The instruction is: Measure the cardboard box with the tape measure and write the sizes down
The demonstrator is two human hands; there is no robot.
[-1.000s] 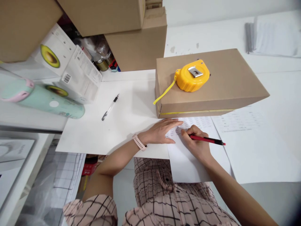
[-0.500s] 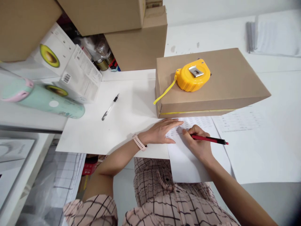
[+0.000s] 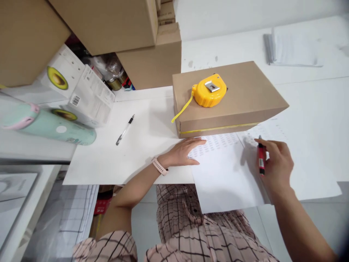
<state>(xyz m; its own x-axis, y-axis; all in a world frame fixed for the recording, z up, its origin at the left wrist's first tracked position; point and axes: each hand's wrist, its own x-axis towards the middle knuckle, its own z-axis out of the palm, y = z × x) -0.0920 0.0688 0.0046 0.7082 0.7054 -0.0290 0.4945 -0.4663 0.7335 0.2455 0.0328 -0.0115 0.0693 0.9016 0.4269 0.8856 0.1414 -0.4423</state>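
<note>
My right hand [image 3: 278, 163] is closed on a red and black pen [image 3: 261, 160], its tip pointing away from me over the right-hand printed sheet [image 3: 305, 167]. With fingers stretched and thumb apart, my left hand [image 3: 182, 151] lies flat at the left edge of another printed sheet [image 3: 226, 178], which hangs past the table's front edge. Just beyond the sheets sits a closed cardboard box [image 3: 234, 98], a yellow band along its lower near side. A yellow tape measure [image 3: 210, 91] with a wrist strap rests on top of the box.
A clear pen with black grip [image 3: 125, 130] lies on the white table [image 3: 147, 156]. To the left are a mint green bottle [image 3: 65, 127] and white boxes with avocado pictures [image 3: 89, 98]. Large cardboard boxes [image 3: 152, 65] are stacked behind. Papers [image 3: 294, 47] lie at the back right.
My right hand has lifted from the left sheet and moved right with the red pen, which now points forward. My left hand stays on the sheet's edge. The view has shifted slightly.
</note>
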